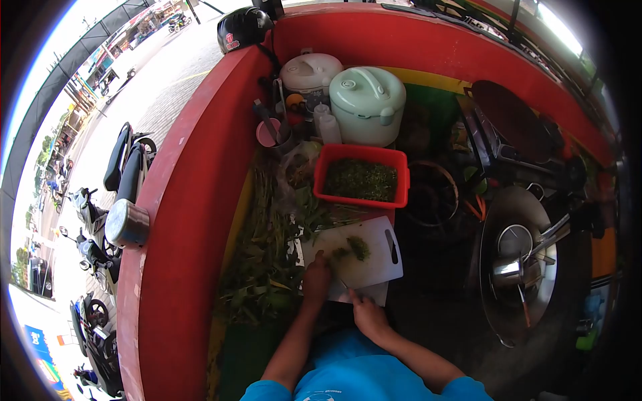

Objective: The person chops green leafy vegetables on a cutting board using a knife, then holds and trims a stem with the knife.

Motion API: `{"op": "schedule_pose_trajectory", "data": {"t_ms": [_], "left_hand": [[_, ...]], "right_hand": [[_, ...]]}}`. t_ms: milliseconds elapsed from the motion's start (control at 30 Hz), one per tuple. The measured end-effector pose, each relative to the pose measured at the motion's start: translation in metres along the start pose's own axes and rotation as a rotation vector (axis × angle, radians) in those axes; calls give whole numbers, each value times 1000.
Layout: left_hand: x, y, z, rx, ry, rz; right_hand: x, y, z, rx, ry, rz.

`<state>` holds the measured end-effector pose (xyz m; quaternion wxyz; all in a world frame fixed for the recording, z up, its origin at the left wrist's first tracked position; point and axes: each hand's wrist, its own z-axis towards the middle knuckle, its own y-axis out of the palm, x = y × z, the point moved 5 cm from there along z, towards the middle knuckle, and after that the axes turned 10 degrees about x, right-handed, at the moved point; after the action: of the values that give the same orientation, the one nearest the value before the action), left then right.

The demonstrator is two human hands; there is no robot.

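A white cutting board with a dark handle slot lies tilted in front of me, with small heaps of chopped greens on it. My left hand is at the board's left edge, its fingers drawn together; what they hold, if anything, is hidden. My right hand is closed around a knife, below the board's lower edge, and only a short bit of blade shows. Beyond the board stands a red plastic tub filled with chopped greens. Long leafy stalks lie left of my left hand.
Two rice cookers, one pale green and one white, stand at the back beside squeeze bottles. A gas burner and a large wok with utensils sit to the right. A red wall carries a metal pot and helmet.
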<state>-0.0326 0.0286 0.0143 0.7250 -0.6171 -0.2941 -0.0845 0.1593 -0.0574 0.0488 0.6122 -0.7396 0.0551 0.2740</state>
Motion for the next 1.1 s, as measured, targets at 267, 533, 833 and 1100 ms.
{"op": "schedule_pose_trajectory", "data": {"t_ms": [267,533,833,1100], "left_hand": [[-6,4,1,14,-28,-49],[-1,-3,-3,61,37,-23],[1,-3,-8,18,57,88],[-4,0,-4,5,47,91]], "right_hand": [[-5,-23,-16,-25,-16,29],[-3,-3,2,-4,-12,-8],[-10,-33,-11,-17,3,67],[-5,-9,-12,-37,21,33]]}}
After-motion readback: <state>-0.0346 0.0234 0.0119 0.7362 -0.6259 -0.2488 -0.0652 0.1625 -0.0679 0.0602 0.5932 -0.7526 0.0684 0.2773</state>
